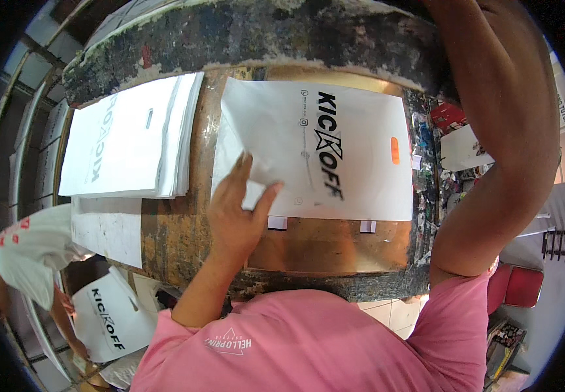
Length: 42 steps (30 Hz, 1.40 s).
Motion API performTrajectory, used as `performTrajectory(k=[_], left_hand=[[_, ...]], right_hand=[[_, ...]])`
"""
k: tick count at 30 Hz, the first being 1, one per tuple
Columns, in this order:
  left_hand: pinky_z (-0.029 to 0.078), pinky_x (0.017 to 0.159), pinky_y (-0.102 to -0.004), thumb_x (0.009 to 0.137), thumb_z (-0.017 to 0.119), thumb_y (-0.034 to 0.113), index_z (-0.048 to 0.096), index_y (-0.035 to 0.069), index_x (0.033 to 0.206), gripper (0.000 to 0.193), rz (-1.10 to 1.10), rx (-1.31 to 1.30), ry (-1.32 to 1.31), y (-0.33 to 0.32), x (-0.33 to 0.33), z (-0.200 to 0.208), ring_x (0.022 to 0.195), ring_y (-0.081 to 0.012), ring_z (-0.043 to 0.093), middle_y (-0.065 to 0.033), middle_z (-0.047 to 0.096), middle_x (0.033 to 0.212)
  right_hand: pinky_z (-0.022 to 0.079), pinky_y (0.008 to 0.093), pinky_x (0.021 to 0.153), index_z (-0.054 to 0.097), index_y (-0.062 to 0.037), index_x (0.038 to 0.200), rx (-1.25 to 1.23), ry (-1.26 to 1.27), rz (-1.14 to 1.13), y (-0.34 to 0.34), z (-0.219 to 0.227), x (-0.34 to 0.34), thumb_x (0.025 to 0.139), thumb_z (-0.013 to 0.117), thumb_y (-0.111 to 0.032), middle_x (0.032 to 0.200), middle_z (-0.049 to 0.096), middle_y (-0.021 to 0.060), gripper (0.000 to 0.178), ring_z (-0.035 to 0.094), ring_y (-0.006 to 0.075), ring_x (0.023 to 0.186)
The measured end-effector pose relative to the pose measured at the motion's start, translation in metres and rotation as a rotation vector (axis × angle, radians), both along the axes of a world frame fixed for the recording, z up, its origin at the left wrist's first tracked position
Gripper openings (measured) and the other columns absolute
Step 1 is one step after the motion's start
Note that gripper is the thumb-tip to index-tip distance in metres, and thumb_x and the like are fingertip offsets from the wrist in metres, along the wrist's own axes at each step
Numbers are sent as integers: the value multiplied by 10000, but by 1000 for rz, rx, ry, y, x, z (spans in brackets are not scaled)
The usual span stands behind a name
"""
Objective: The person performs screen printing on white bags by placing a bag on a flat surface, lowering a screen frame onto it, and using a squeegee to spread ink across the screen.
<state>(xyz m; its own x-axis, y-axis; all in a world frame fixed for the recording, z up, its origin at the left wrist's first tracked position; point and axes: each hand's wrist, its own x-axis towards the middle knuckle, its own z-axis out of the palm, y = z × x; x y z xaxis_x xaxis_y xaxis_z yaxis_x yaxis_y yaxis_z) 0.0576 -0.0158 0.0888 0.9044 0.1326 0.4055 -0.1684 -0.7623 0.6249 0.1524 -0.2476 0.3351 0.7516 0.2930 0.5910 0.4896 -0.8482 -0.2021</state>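
A white plastic bag [361,124] with black lettering lies on the copper-brown board [334,245] in front of me. An orange patch shows through its die-cut handle hole at the right end. My left hand [238,212] is over the bag's near left part, thumb and fingers apart, and seems to touch the wrinkled plastic there. The bag's left edge looks slightly raised. My right arm [511,111] reaches up and away on the right; its hand is beyond the top of the picture.
Left of the bag lies a stack of white printed bags [125,140]. A dark, paint-crusted beam [256,42] spans the far side. At lower left another person [37,251] handles a similar bag [109,320]. A red chair [523,285] stands at right, metal racks [24,124] at left.
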Motion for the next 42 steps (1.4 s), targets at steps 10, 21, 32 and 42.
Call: performTrajectory(k=[10, 21, 32, 42], left_hand=[[407, 581, -175, 901, 700, 3, 620, -23, 1349, 456, 313, -493, -102, 95, -13, 44, 654, -13, 512, -35, 691, 898], [441, 615, -203, 835, 544, 11, 422, -69, 1480, 661, 418, -689, 175, 415, 3, 78, 678, -70, 515, -6, 567, 842], [509, 957, -373, 897, 763, 201, 546, -39, 1405, 602, 405, 320, -268, 358, 73, 67, 1068, -262, 666, -200, 693, 1169], [356, 1184, -501, 884, 377, 850, 174, -118, 1541, 1187, -312, -1846, 367, 51, -119, 31, 1399, -418, 442, -305, 450, 1472]], right_hand=[[475, 396, 878, 668, 4, 1112, -96, -136, 22, -8, -15, 5, 978, 523, -366, 984, 675, 218, 419, 667, 317, 921], [422, 406, 954, 641, -4, 1225, -207, -27, -184, 21, -6, -9, 1016, 504, -383, 1130, 633, 229, 454, 580, 351, 1066], [462, 501, 814, 603, -51, 1232, -76, -285, -52, 22, -22, -11, 935, 544, -381, 878, 650, 260, 448, 620, 431, 875], [418, 458, 900, 652, -74, 1237, -338, 450, 101, 3, -151, -120, 793, 781, -345, 1065, 595, 157, 536, 565, 312, 1048]])
